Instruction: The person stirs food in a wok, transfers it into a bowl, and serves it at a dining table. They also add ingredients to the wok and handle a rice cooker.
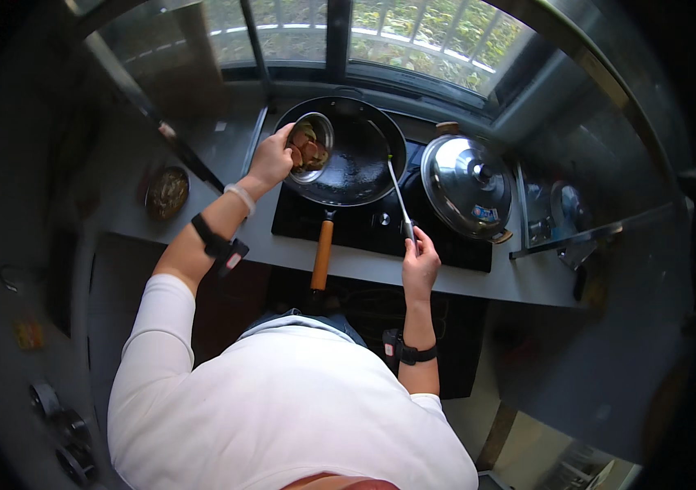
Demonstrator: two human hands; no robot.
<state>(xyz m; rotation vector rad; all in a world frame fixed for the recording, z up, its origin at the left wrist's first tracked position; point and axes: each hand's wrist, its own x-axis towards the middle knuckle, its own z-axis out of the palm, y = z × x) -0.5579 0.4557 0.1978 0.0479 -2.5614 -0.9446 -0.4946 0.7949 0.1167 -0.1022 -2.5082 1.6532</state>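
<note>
My left hand (272, 156) grips the rim of a small metal bowl (322, 125) over the left side of a black wok (360, 165). Sliced reddish-brown and pale food pieces (308, 150) lie in the tilted bowl. The wok's inner surface looks shiny and wet, and its wooden handle (322, 254) points towards me. In my right hand (421, 263) is the handle of a long metal spatula (402, 199), whose far end reaches into the wok. A small green bit clings to the spatula's shaft; its head is hard to make out.
A lidded metal pot (455, 165) with wooden side handles stands right of the wok on the black cooktop (351, 223). Left on the counter (213, 223) sits a bowl of brownish food (167, 193). Glass panels (568, 208) flank the stove, and a window (421, 37) lies behind it.
</note>
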